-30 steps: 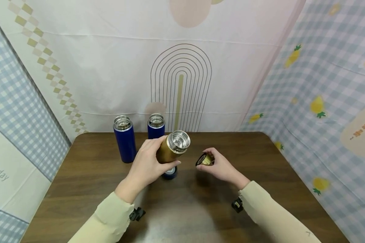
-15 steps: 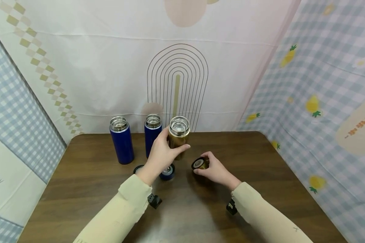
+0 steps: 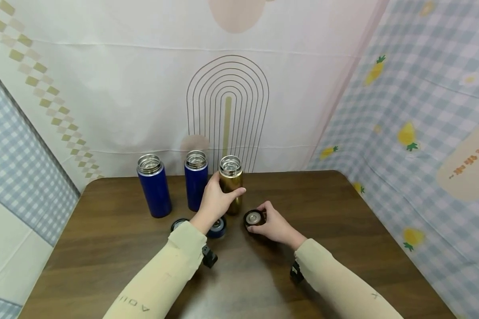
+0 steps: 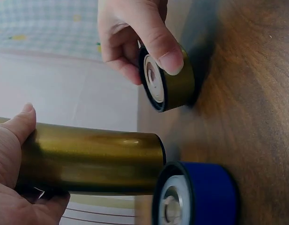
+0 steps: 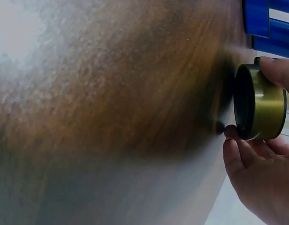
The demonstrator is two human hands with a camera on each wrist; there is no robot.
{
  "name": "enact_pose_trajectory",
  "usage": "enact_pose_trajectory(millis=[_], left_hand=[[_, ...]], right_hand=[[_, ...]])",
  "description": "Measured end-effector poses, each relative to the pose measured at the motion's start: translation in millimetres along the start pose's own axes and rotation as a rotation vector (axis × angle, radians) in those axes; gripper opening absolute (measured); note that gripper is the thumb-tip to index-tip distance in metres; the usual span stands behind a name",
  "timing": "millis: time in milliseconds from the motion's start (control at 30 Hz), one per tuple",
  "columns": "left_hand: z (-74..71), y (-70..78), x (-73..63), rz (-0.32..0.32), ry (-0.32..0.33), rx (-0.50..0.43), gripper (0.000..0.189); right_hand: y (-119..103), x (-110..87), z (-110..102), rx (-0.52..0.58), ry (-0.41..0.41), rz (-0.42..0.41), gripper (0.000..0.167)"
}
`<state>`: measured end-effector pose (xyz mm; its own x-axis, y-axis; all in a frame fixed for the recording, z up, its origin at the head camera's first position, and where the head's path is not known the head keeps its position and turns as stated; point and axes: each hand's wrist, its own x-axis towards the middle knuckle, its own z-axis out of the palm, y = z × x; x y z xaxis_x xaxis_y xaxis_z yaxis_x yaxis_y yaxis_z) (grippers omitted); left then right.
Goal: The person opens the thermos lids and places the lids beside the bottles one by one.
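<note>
My left hand (image 3: 215, 201) grips a gold thermos bottle (image 3: 231, 182) round its middle, thumb on the near right side. The bottle stands upright with its steel mouth uncapped, and its base is right at the tabletop. To its right, my right hand (image 3: 278, 227) pinches a round gold lid (image 3: 253, 218) by the sides, thumb and fingers opposite each other. The lid's inner face points up. In the right wrist view the lid (image 5: 270, 105) is close over the wood. A blue lid (image 4: 212, 194) lies near the bottle's base in the left wrist view.
Two uncapped blue thermos bottles (image 3: 155, 190) (image 3: 196, 184) stand upright left of the gold one. Another lid (image 3: 178, 223) lies partly hidden behind the left wrist. The wooden table (image 3: 323, 274) ends at a white patterned curtain (image 3: 143, 97) behind and a checked one (image 3: 423, 133) at right.
The left hand has brought the gold bottle from tilted to upright and down beside the blue bottles. The right hand has lowered the gold lid, turning its inner face upward.
</note>
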<state>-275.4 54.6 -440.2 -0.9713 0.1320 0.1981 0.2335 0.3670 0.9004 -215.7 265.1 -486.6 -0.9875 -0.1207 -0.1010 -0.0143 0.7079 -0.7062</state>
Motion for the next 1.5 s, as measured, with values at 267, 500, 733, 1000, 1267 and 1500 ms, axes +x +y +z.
enact_pose_trajectory(millis=[267, 500, 733, 1000, 1267, 1500], left_hand=[[4.5, -2.9, 5.1, -0.040, 0.020, -0.008, 0.078], [9.3, -6.9, 9.3, -0.031, 0.003, -0.029, 0.077], [15.9, -12.7, 12.0, -0.040, -0.055, -0.058, 0.084], [23.2, -19.5, 22.4, -0.060, -0.082, -0.070, 0.091], [18.8, -16.8, 23.2, -0.108, -0.110, -0.022, 0.093], [19.0, -18.3, 25.1, -0.107, -0.109, 0.018, 0.091]], right_hand=[[0, 2.9, 5, -0.090, 0.016, -0.029, 0.062], [2, 6.6, 9, -0.191, 0.043, -0.169, 0.063], [7, 7.2, 11, -0.234, 0.038, -0.200, 0.061], [7, 9.8, 10, -0.260, 0.047, -0.192, 0.063], [2, 5.9, 7, -0.312, 0.054, -0.176, 0.064], [2, 6.2, 7, -0.350, 0.051, -0.173, 0.065]])
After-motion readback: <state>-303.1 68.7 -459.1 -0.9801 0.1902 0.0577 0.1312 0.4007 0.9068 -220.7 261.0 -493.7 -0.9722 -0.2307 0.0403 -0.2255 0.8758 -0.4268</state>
